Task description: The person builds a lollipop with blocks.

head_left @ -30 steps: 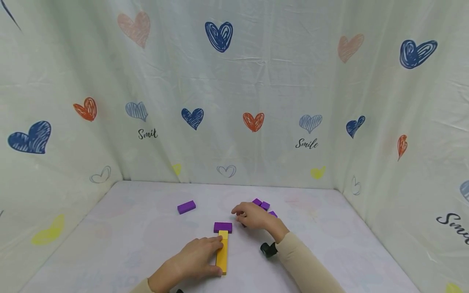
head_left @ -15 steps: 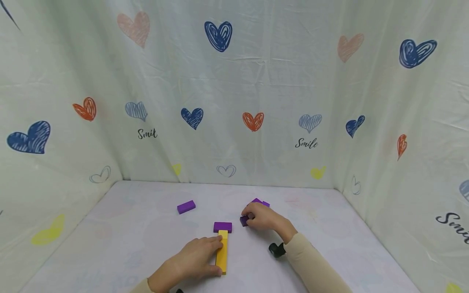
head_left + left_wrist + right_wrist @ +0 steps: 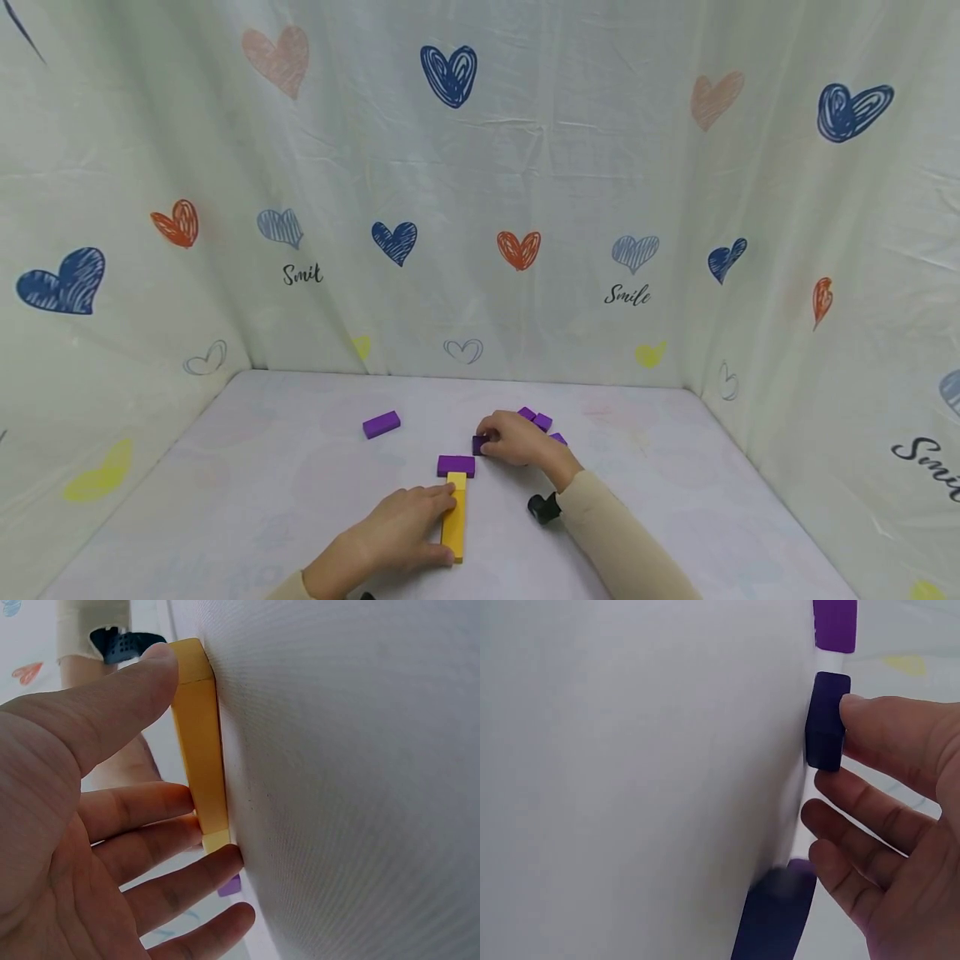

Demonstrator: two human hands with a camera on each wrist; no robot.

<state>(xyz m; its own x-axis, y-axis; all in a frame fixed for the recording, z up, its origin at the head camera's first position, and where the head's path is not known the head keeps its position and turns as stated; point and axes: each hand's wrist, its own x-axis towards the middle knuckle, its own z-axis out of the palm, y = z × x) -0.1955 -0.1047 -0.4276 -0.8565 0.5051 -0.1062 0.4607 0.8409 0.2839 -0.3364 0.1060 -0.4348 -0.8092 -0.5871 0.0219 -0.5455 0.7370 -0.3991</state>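
Observation:
In the head view my left hand (image 3: 401, 525) lies along the left side of a long yellow block (image 3: 453, 529), thumb by its near end. The left wrist view shows those fingers (image 3: 161, 889) extended and spread, touching the block's side. A short yellow block (image 3: 456, 479) continues the strip at its far end. Across the top lies a purple block (image 3: 456, 466), making a T. My right hand (image 3: 517, 437) pinches a small dark purple block (image 3: 826, 724) between thumb and fingers, close over the table, just beyond the T's right end.
Several small purple blocks (image 3: 543, 422) lie behind the right hand, partly hidden by it. A longer purple block (image 3: 382, 424) rests farther back on the left. A patterned curtain (image 3: 465, 183) rises at the table's (image 3: 315, 467) back and sides. The right wrist carries a black device (image 3: 543, 508).
My right hand reached right to the small dark purple block, took hold of it, and moved it left toward the crosswise purple block. The left hand stays on the yellow block.

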